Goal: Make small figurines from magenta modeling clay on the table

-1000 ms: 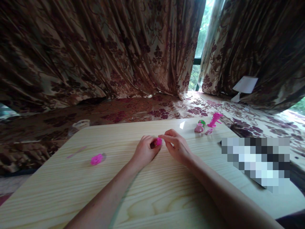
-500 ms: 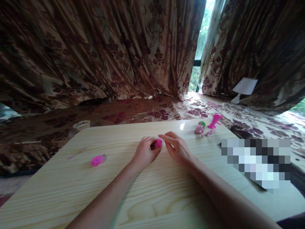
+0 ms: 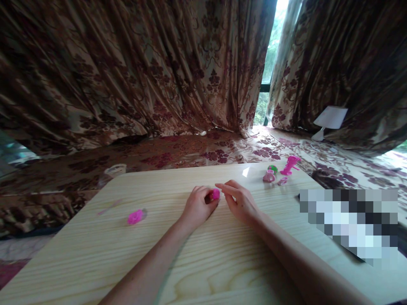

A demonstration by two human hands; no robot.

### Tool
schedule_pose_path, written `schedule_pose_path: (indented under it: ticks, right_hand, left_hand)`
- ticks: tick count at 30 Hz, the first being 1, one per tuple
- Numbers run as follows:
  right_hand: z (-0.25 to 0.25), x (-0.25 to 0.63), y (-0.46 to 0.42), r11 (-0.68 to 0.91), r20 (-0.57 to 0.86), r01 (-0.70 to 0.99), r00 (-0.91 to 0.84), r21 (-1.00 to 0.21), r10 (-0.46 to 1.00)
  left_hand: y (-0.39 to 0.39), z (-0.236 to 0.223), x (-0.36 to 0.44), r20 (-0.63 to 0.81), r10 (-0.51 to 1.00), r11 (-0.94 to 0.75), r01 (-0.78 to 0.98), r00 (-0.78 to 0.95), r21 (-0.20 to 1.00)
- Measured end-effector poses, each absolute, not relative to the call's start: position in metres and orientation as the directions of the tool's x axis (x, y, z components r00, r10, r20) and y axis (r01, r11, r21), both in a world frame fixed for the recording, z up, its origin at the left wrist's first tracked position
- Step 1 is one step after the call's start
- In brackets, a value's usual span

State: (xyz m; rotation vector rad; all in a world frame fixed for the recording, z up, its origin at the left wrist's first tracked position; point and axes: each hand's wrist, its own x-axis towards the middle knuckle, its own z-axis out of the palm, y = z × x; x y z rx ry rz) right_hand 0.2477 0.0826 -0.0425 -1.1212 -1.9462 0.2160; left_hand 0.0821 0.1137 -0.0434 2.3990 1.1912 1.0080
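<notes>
Over the middle of the wooden table (image 3: 197, 250), my left hand (image 3: 199, 205) is closed around a small bright pink piece (image 3: 215, 194), its exact kind too small to make out. Just to the right of that piece, my right hand (image 3: 240, 200) has its fingers stretched out, with the index finger pointing toward it; nothing shows in this hand. A lumpy bright pink toy piece (image 3: 135, 217) with a see-through part lies to the left of my left arm. Beyond it rests a thin pale pink stick (image 3: 108, 207).
At the back right stand a pink toy stand (image 3: 290, 165), a pale pink toy pot (image 3: 269, 176), a green piece (image 3: 272, 168) and a small pink piece (image 3: 282, 181). A blurred-out flat object (image 3: 346, 224) lies at the right edge. Behind are a white lamp (image 3: 329, 118) and curtains (image 3: 178, 63).
The whole view has shifted slightly, so everything sits a little further right and lower. My hands keep nearly the same pose, the left one still holding the pink piece.
</notes>
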Motion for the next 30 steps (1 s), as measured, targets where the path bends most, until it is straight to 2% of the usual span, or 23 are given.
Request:
schedule_pose_path:
  ticks: [4,8,14,20,30]
  right_hand:
    - [-0.0433,0.249,0.0831,0.572,0.567,0.637,-0.245,-0.517,0.786]
    - [-0.044,0.2502,0.0836,0.564,0.559,0.639,-0.243,-0.523,0.793]
    - [-0.0419,0.2485,0.0817,0.572,0.589,0.616,-0.207,-0.542,0.781]
    - [-0.0426,0.248,0.0804,0.563,0.563,0.625,-0.228,-0.541,0.794]
    - [-0.0422,0.2495,0.08,0.56,0.563,0.633,-0.228,-0.535,0.795]
  left_hand:
    - [0.1139,-0.0451,0.0818,0.457,0.782,-0.622,0.575,0.424,0.531]
    - [0.114,-0.048,0.0821,0.45,0.814,-0.58,0.547,0.367,0.604]
    - [0.1138,-0.0462,0.0817,0.436,0.792,-0.611,0.566,0.428,0.554]
    - [0.115,-0.0497,0.0815,0.438,0.83,-0.558,0.55,0.347,0.621]
    - [0.114,-0.0448,0.0828,0.44,0.816,-0.579,0.533,0.376,0.618]
